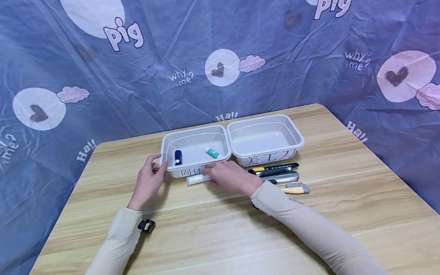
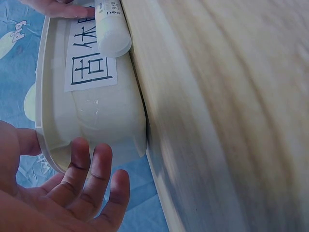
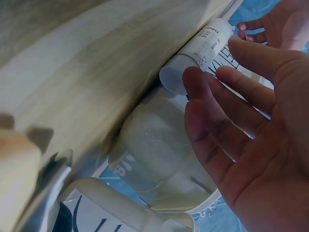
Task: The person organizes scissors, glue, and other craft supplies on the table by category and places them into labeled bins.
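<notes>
In front of a white plastic box [image 1: 174, 171] with a black-lettered label, a white glue stick [image 1: 194, 179] lies on its side. My right hand [image 1: 226, 175] reaches over it, with the fingertips right at the stick in the right wrist view; thumb and fingers are loosely spread. At the box's front left corner, my left hand [image 1: 150, 178] holds the rim, the thumb on the front side and the fingers round the corner. Inside the box are a dark blue glue stick [image 1: 178, 157] and a green glue stick [image 1: 212, 152].
A second labelled white box [image 1: 265, 148] stands against the first one's right side. Several utility knives, among them a grey one [image 1: 281, 178] and a yellow one [image 1: 296, 188], lie before it. Behind the wooden table [image 1: 209, 243] hangs a blue printed cloth [image 1: 160, 95].
</notes>
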The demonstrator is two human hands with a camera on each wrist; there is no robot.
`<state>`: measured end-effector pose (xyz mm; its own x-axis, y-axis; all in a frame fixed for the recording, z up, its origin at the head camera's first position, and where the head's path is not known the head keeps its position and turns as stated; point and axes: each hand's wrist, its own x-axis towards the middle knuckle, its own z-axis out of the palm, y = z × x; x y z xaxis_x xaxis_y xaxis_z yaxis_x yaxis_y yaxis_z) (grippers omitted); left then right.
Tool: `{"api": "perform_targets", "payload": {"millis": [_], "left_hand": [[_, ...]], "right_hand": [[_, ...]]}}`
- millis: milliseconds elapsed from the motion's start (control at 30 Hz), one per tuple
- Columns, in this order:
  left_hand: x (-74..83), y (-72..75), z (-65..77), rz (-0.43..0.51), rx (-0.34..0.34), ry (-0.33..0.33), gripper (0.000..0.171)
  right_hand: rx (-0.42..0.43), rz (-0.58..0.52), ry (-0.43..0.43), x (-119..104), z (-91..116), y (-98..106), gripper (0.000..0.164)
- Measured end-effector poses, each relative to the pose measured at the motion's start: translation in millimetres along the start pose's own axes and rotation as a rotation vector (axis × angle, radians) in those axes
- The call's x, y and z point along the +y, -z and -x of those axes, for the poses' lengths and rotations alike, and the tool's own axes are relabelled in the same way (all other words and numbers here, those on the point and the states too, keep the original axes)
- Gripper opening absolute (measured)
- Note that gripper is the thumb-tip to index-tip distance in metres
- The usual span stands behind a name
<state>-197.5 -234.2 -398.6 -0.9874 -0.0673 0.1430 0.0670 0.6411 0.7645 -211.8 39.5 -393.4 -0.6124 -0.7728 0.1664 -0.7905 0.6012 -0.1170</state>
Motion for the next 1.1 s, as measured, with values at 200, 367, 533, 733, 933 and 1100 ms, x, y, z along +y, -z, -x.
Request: {"api": "perform_targets", "payload": {"millis": [200,367,533,733,933,1100], "left_hand": [[-0.4,0.3,0.0,0.012,-0.006,0.005,0.048],[0.0,0.5,0.3,0.015,-0.007,0.01,0.048],[0.7,0.5,0.1,0.005,-0.002,0.015,0.048],[1.7,0.8,-0.2,-0.003,-0.002,0.015,0.048],[1.6,0.3,-0.1,-0.009,-0.004,0.016,0.048],[1.8,0.5,0.2,0.002,-0.012,0.02,0.048]], "right_hand": [[0.027,0.004,0.021,-0.9,-0.5,-1.5,0.012],[0.033,0.004,0.037,-2.6,-1.4,-2.5,0.014],[0.009,0.014,0.025,-4.1,-0.7,-1.8,0.017],[-0.059,0.005,0.004,-4.9,-0.6,-2.3,0.022],[-0.085,-0.006,-0.02,-4.4,-0.5,-4.3,0.017],[-0.092,-0.038,-0.028,-3.2,-0.4,-6.0,0.014]]}}
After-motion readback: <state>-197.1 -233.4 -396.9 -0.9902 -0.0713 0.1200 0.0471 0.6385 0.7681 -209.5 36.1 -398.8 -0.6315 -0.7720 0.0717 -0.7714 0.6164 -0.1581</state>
